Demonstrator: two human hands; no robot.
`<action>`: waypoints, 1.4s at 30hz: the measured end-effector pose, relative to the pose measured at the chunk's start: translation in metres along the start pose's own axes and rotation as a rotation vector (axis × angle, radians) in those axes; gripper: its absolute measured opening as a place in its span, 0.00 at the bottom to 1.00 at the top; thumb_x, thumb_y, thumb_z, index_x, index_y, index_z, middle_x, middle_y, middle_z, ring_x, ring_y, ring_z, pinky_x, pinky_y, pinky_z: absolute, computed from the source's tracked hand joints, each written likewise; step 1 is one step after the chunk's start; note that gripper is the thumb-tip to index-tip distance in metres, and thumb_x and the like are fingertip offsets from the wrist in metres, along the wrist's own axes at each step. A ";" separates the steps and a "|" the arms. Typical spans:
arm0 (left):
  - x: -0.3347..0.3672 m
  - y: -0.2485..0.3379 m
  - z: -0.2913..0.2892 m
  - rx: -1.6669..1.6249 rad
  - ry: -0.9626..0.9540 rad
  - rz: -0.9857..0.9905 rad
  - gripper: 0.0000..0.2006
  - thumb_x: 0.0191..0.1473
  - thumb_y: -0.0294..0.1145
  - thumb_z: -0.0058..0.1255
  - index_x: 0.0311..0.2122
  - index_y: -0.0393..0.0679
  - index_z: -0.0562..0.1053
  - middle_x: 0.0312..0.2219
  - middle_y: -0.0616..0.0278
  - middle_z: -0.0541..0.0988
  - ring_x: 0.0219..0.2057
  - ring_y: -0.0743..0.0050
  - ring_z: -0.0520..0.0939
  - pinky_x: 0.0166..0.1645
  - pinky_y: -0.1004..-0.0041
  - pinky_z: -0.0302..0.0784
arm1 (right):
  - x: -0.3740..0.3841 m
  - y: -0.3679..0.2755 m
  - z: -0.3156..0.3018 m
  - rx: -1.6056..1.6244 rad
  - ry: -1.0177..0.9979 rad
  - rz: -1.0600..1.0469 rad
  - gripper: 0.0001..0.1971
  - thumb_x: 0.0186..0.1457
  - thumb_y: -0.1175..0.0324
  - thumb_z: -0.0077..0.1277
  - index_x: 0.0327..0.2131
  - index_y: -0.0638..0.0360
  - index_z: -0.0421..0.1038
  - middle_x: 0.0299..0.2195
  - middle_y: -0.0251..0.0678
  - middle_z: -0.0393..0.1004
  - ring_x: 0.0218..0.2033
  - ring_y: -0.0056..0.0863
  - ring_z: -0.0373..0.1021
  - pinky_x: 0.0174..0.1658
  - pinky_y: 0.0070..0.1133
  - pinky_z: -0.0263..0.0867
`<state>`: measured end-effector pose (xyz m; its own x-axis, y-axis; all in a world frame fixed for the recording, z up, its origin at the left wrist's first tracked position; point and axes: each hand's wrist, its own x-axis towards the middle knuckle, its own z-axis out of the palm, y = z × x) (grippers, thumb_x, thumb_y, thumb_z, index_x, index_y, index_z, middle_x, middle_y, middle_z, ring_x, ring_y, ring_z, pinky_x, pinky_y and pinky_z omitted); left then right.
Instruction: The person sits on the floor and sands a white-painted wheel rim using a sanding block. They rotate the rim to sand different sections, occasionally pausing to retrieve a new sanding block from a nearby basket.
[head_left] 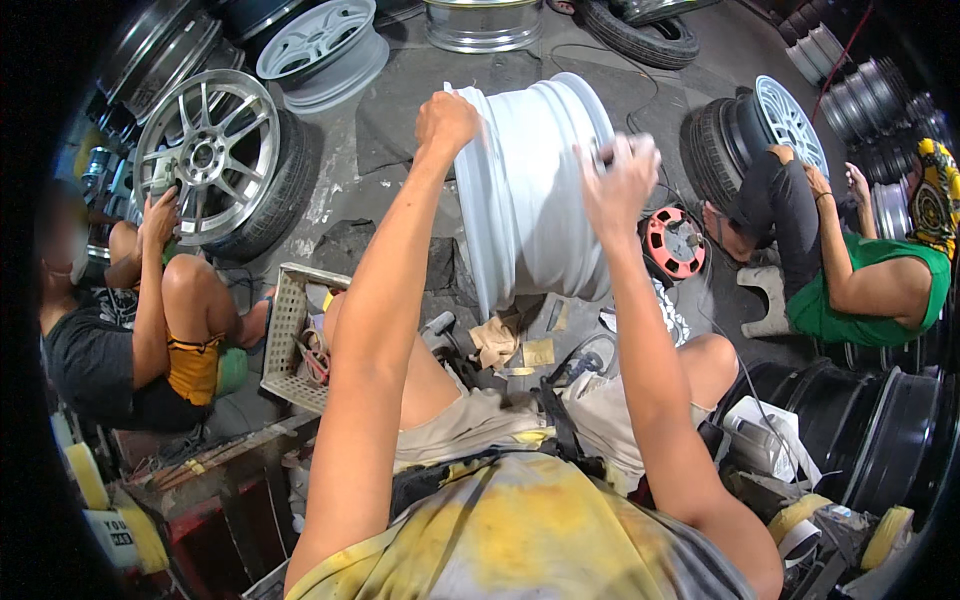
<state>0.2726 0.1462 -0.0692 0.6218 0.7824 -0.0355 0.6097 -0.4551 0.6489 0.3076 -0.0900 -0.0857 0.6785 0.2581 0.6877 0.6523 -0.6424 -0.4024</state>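
Observation:
A pale grey-white wheel rim (530,150) stands on its edge in front of me, its barrel facing me. My left hand (447,122) is closed over the rim's upper left lip. At the opposite lip is my right hand (620,185), its fingers smeared by motion. A small dark patch shows by those fingers, too blurred to name. Below the rim, between my legs, lie crumpled brown paper (495,342) and a tan sandpaper-like square (538,352).
To my left a person (100,350) works at a spoked wheel with tyre (207,155), near a cream crate (285,340). A person in green (870,290) sits right, beside another wheel (790,120). A red cable reel (675,243) and trailing cords lie right of my rim.

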 end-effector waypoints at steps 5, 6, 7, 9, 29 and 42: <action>0.017 -0.005 0.007 0.047 -0.020 0.029 0.22 0.61 0.42 0.41 0.47 0.34 0.77 0.49 0.39 0.78 0.53 0.42 0.78 0.57 0.55 0.73 | 0.012 0.001 0.004 -0.093 -0.081 0.034 0.17 0.48 0.57 0.65 0.27 0.57 0.69 0.36 0.42 0.65 0.43 0.44 0.63 0.45 0.39 0.61; 0.021 -0.008 0.008 0.050 -0.014 0.032 0.22 0.61 0.42 0.41 0.48 0.34 0.77 0.49 0.40 0.78 0.54 0.42 0.77 0.58 0.55 0.73 | -0.008 0.001 -0.010 -0.095 -0.118 0.022 0.16 0.48 0.57 0.64 0.26 0.57 0.69 0.37 0.41 0.65 0.44 0.43 0.63 0.44 0.38 0.60; 0.025 -0.010 0.007 0.069 -0.026 0.023 0.23 0.61 0.43 0.41 0.49 0.34 0.77 0.50 0.40 0.78 0.54 0.43 0.77 0.58 0.55 0.72 | -0.028 0.002 -0.026 -0.095 -0.156 0.012 0.16 0.48 0.57 0.64 0.26 0.56 0.69 0.37 0.40 0.64 0.44 0.42 0.63 0.44 0.37 0.60; 0.033 -0.009 0.008 0.100 -0.051 0.020 0.23 0.60 0.43 0.41 0.50 0.35 0.76 0.51 0.41 0.77 0.54 0.43 0.77 0.59 0.56 0.72 | -0.070 0.019 -0.060 -0.063 -0.275 0.053 0.16 0.45 0.61 0.66 0.22 0.57 0.68 0.34 0.39 0.64 0.42 0.42 0.63 0.43 0.37 0.59; 0.026 0.001 0.006 0.127 -0.009 -0.033 0.25 0.60 0.43 0.39 0.51 0.31 0.74 0.51 0.39 0.77 0.55 0.43 0.76 0.60 0.57 0.71 | -0.190 0.067 -0.088 0.061 -0.793 0.286 0.14 0.50 0.57 0.63 0.28 0.59 0.76 0.27 0.42 0.72 0.30 0.41 0.72 0.35 0.36 0.67; 0.004 -0.008 0.005 0.022 0.041 -0.026 0.27 0.60 0.46 0.39 0.47 0.29 0.76 0.47 0.34 0.77 0.53 0.37 0.77 0.59 0.54 0.71 | -0.011 0.041 -0.021 0.174 -0.346 0.257 0.44 0.40 0.40 0.68 0.54 0.63 0.69 0.42 0.52 0.72 0.44 0.41 0.72 0.50 0.32 0.69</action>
<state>0.2729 0.1506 -0.0784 0.5853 0.8106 -0.0207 0.6365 -0.4435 0.6310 0.3192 -0.1348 -0.0971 0.8793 0.3506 0.3222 0.4748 -0.5941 -0.6493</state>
